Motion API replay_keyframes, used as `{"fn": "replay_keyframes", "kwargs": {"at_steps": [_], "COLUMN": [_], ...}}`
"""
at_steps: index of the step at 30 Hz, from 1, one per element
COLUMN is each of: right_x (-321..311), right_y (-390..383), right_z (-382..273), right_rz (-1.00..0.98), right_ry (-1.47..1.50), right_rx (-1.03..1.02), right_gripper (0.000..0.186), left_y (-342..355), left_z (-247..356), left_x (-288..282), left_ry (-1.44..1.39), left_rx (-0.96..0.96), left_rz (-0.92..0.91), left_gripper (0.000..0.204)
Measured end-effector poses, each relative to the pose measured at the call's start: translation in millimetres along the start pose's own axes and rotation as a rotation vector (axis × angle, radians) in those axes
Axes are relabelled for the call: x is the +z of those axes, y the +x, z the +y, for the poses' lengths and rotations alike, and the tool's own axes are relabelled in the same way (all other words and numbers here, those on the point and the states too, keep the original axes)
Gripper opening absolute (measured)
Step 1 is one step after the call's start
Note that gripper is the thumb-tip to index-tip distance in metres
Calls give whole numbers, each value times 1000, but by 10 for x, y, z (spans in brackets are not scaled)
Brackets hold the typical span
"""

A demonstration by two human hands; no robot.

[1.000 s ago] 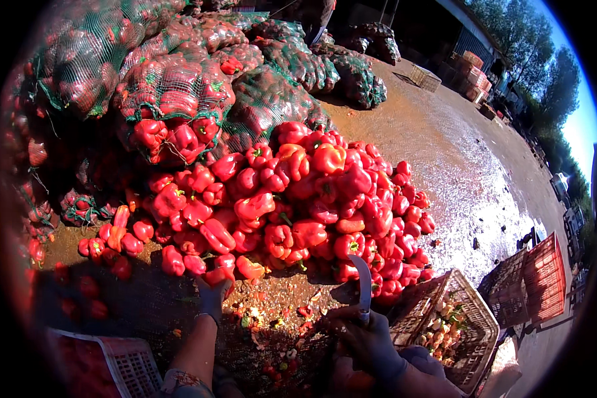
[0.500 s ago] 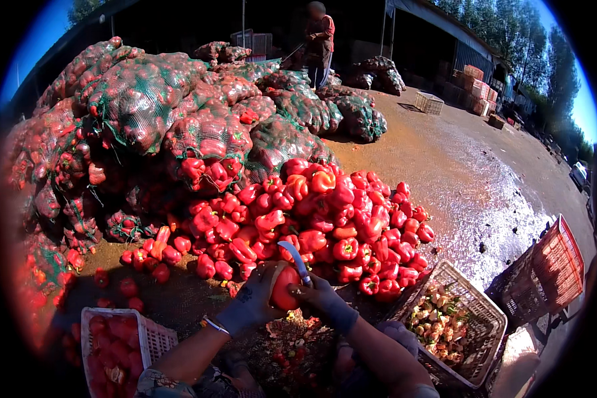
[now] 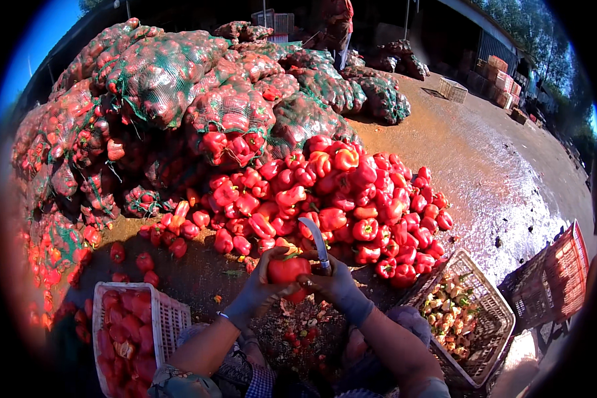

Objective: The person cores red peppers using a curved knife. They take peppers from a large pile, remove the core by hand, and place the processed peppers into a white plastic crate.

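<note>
My gloved left hand (image 3: 253, 293) grips a red bell pepper (image 3: 288, 270) low in front of me, its fingers wrapped round the left side. In my gloved right hand (image 3: 341, 289) is a knife with a curved blade (image 3: 316, 239), its tip pointing up and away from the pepper. The right fingers also touch the pepper's right side. Just beyond both hands lies a large heap of loose red bell peppers (image 3: 378, 205).
At my left stands a crate (image 3: 172, 325) of red pepper pieces; at my right, a crate (image 3: 495, 300) holds pale pepper cores. A reddish crate (image 3: 557, 275) is farther right. Filled mesh sacks (image 3: 162, 79) pile up behind the heap, and a person (image 3: 336, 26) stands beyond them.
The pepper has turned in my hands, and the knife blade now stands more upright. The view has tilted down and shifted left, so the scene sits higher and farther right.
</note>
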State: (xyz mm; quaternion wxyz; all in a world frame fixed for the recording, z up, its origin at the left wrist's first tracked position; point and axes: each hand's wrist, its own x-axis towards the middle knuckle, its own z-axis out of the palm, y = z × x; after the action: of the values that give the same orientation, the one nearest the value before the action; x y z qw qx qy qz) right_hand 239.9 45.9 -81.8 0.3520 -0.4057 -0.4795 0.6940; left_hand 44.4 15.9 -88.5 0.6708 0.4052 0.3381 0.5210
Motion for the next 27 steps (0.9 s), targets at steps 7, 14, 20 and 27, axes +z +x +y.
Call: {"fn": "replay_keyframes", "kwargs": {"at_steps": [7,14,20,27], "right_x": [84,142,114,145], "right_y": [97,-155,-192,-210], "right_z": [-38,93,135,-25], "right_rz": [149,94,31,-35], "right_ry": [-261,-434,-366,-247], "right_rx": [-377,-165,-53,81], "right_gripper": [41,27,24,19], "left_y": [196,121,129,153], "left_z": [126,320,271,237], "left_x": [-124,-173,-172,-119], "left_ry": [457,723,889,683], "left_rx": [381,457,573,565], "left_rz": [343,307,244,271], "left_gripper": [62,62,64,59]}}
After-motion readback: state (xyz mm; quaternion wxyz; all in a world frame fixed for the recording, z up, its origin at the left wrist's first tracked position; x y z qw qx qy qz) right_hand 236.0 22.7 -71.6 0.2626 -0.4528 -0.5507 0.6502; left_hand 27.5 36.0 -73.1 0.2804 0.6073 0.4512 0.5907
